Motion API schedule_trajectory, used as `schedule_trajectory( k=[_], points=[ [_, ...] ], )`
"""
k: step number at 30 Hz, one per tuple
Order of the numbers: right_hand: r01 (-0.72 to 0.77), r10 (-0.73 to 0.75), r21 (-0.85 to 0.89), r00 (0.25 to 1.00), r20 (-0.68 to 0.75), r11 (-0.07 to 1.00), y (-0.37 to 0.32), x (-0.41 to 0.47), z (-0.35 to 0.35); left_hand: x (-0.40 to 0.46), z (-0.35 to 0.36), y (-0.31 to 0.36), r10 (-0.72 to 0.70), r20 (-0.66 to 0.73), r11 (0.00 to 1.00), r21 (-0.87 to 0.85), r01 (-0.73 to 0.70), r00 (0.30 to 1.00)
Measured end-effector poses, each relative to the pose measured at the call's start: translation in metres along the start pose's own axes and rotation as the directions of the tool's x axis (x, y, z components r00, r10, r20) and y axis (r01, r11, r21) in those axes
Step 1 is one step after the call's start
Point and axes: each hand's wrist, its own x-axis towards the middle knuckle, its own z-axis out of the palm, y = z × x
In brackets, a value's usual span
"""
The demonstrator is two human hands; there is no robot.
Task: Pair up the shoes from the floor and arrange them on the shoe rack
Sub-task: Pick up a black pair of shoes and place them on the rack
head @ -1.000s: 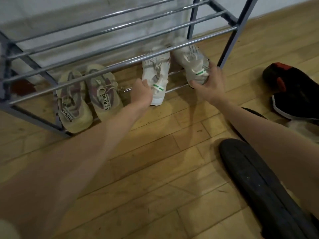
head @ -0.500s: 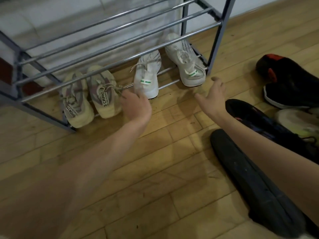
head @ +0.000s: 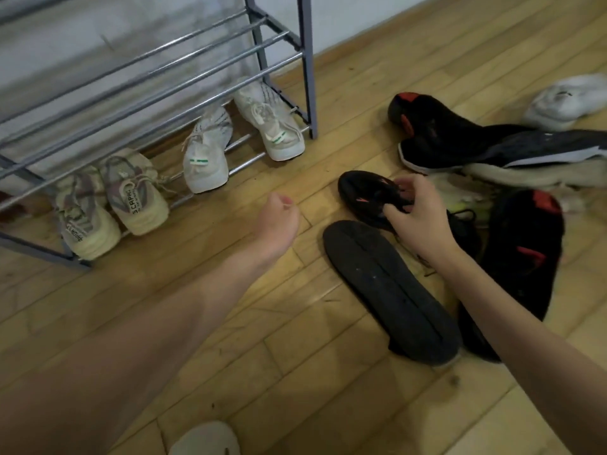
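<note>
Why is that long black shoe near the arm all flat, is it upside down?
Yes, upside down: the black shoe shows its flat sole facing up on the floor.

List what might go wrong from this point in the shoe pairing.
1. The right hand pinches only the collar of the black shoe with an orange mark; it could slip on lifting.
2. Several black shoes lie jumbled; the upturned black sole beside it may be wrongly matched.
3. The white sneaker with a green tab overhangs the metal rack's lowest bars and might tip off.
</note>
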Motion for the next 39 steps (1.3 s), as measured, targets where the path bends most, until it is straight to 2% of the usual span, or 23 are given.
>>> schedule_trajectory(
  k=[2, 4, 6, 9, 12, 16, 18, 20, 21, 22, 23, 24, 25, 26, 28, 32, 35, 37, 39],
  points=[
    [-0.021, 0.021, 0.024, 1.000, 0.000, 0.999, 0.005, -0.020, -0.008, -0.009, 0.008, 0.000, 0.025, 0.077, 0.999, 0.042, -0.029, 0.997],
    [-0.030, 0.032, -0.039, 0.997, 0.066, 0.999, 0.009, -0.043, -0.009, -0.017, 0.014, -0.002, 0.079, 0.156, 0.986, 0.134, -0.100, 0.985],
    [-0.003, 0.045, -0.233, 0.983, 0.177, 0.973, 0.014, -0.065, -0.003, -0.021, 0.019, -0.005, 0.119, 0.221, 0.968, 0.189, -0.162, 0.968],
    [0.034, 0.134, -0.526, 0.951, 0.278, 0.850, 0.020, -0.087, 0.006, -0.023, 0.024, -0.012, 0.105, 0.254, 0.975, 0.166, -0.150, 0.961],
    [-0.021, 0.230, -0.575, 0.928, 0.294, 0.818, 0.028, -0.094, 0.012, -0.025, 0.030, -0.020, 0.078, 0.242, 0.988, 0.114, -0.108, 0.967],
    [-0.105, 0.262, -0.463, 0.920, 0.290, 0.880, 0.033, -0.097, 0.011, -0.026, 0.025, -0.027, 0.059, 0.207, 0.996, 0.049, -0.070, 0.977],
    [-0.146, 0.242, -0.347, 0.937, 0.252, 0.926, 0.031, -0.097, 0.006, -0.024, 0.020, -0.029, 0.048, 0.210, 0.999, -0.001, -0.049, 0.976],
    [-0.221, 0.249, -0.141, 0.941, 0.230, 0.965, 0.024, -0.099, -0.002, -0.024, 0.017, -0.030, 0.047, 0.213, 0.998, -0.046, -0.038, 0.976],
    [-0.295, 0.278, 0.030, 0.927, 0.252, 0.955, 0.018, -0.101, -0.006, -0.024, 0.016, -0.030, 0.047, 0.218, 0.997, -0.071, -0.032, 0.975],
    [-0.396, 0.318, 0.236, 0.896, 0.308, 0.887, 0.011, -0.104, -0.011, -0.024, 0.014, -0.030, 0.046, 0.222, 0.996, -0.091, -0.026, 0.974],
    [-0.507, 0.348, 0.451, 0.852, 0.391, 0.735, 0.005, -0.107, -0.014, -0.023, 0.013, -0.030, 0.043, 0.229, 0.994, -0.106, -0.019, 0.972],
    [-0.587, 0.346, 0.610, 0.808, 0.476, 0.532, 0.001, -0.110, -0.018, -0.023, 0.011, -0.030, 0.039, 0.238, 0.993, -0.121, -0.010, 0.970],
    [-0.608, 0.328, 0.716, 0.792, 0.515, 0.344, -0.001, -0.112, -0.019, -0.023, 0.009, -0.030, 0.034, 0.247, 0.991, -0.136, 0.000, 0.969],
    [-0.596, 0.326, 0.775, 0.790, 0.519, 0.211, 0.000, -0.113, -0.018, -0.022, 0.007, -0.029, 0.030, 0.254, 0.989, -0.150, 0.009, 0.967],
    [-0.553, 0.321, 0.828, 0.804, 0.501, 0.091, 0.008, -0.115, -0.011, -0.022, 0.003, -0.028, 0.024, 0.264, 0.987, -0.158, 0.019, 0.964],
    [-0.540, 0.390, 0.836, 0.793, 0.469, 0.094, 0.015, -0.114, 0.001, -0.025, -0.004, -0.026, 0.025, 0.279, 0.988, -0.154, 0.019, 0.960],
    [-0.530, 0.413, 0.831, 0.804, 0.429, 0.168, 0.019, -0.114, 0.004, -0.032, -0.005, -0.027, 0.029, 0.291, 0.991, -0.136, 0.011, 0.956],
    [-0.530, 0.434, 0.811, 0.810, 0.395, 0.250, 0.015, -0.115, 0.003, -0.039, -0.004, -0.025, 0.010, 0.376, 0.998, -0.068, 0.018, 0.926],
    [-0.531, 0.449, 0.789, 0.812, 0.372, 0.308, 0.009, -0.116, 0.002, -0.049, -0.001, -0.023, -0.024, 0.526, 1.000, 0.021, 0.016, 0.850]
  ],
)
